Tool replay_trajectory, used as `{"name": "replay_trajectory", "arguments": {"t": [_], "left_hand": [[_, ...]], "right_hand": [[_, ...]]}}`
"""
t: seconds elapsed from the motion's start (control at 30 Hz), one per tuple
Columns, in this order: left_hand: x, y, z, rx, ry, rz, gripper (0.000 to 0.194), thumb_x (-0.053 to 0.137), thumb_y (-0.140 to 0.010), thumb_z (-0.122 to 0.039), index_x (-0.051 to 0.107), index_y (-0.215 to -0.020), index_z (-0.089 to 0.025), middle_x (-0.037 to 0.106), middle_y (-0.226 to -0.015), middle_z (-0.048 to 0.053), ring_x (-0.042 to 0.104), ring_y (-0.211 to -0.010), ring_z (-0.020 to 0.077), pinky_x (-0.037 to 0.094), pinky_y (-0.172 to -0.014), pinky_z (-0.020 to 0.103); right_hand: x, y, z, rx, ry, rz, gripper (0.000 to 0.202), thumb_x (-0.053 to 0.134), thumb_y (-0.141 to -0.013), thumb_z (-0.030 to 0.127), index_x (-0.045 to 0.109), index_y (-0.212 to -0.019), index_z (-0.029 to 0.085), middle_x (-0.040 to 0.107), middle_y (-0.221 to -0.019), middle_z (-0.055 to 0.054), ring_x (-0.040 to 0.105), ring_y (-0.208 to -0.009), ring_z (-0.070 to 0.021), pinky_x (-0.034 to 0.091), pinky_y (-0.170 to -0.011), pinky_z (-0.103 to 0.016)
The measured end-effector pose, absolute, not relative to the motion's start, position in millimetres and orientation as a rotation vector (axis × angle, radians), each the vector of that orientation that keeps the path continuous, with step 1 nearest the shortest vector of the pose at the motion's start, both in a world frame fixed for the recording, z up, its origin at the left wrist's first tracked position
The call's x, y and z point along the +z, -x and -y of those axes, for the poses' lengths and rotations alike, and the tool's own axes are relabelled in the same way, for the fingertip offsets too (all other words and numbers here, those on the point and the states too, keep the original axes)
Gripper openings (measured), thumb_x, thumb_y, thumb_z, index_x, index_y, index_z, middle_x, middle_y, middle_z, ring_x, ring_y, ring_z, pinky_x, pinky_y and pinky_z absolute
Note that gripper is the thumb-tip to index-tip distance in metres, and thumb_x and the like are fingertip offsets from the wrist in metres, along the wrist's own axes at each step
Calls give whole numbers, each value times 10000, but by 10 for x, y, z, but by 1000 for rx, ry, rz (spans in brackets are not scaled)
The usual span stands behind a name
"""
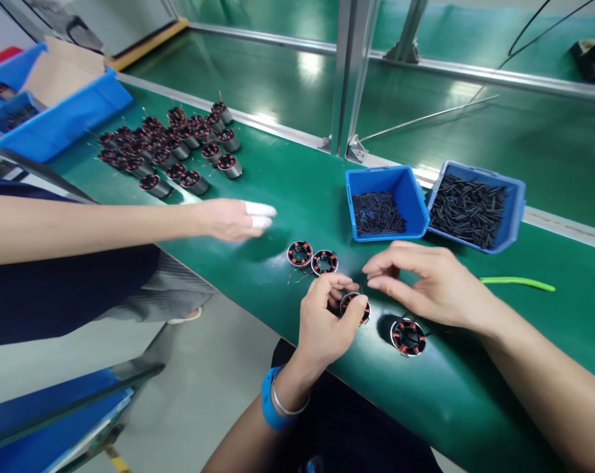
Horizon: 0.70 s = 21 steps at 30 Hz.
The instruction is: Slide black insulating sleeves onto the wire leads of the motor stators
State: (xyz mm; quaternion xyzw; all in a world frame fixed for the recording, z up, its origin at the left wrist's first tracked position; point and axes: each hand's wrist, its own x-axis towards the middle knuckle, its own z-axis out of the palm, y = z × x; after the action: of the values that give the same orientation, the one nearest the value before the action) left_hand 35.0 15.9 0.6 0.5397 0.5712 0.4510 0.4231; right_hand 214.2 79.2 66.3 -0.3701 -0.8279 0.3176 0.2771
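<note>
My left hand (327, 318) is closed around a motor stator (355, 309), a metal ring with copper windings and black slots inside. Just right of it, my right hand (420, 279) has thumb and forefinger brought together near the stator's upper edge; whatever is between the fingertips is too small to make out. Another stator (408, 337) stands on the green table below my right hand. Beyond my left hand, two more stators, one on the left (300, 253) and one on the right (324, 263), sit side by side with thin wires trailing.
Two blue bins, one nearer (388, 226) and one to its right (519, 210), hold black tube pieces. A green strip (519, 283) lies at right. A co-worker's hand (233, 220) with white-covered fingers reaches in from the left, before many grouped stators (164, 148). A large blue crate (80, 118) stands beyond.
</note>
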Motion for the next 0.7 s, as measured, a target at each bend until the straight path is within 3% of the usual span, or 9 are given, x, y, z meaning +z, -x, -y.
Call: {"name": "replay_trajectory", "arguments": {"t": [0.2,0.7], "left_hand": [[-2,-323,-146,1240,-1342,-1377,63,644,-886,-221,681,-928,-193,695,-859,33,634,-747,143,525,-685,270],[-9,-319,-143,1240,-1399,-1391,46,632,-896,-219,677,-902,-209,699,-837,23,646,-774,157,532,-692,279]], "right_hand": [[648,-2066,-769,960,967,2081,78,644,-892,177,675,-961,199,721,-876,-22,670,-750,-129,544,-682,-251],[603,-2008,-785,975,972,2086,71,653,-884,188,679,-949,204,723,-858,-21,677,-757,-138,554,-691,-270]]}}
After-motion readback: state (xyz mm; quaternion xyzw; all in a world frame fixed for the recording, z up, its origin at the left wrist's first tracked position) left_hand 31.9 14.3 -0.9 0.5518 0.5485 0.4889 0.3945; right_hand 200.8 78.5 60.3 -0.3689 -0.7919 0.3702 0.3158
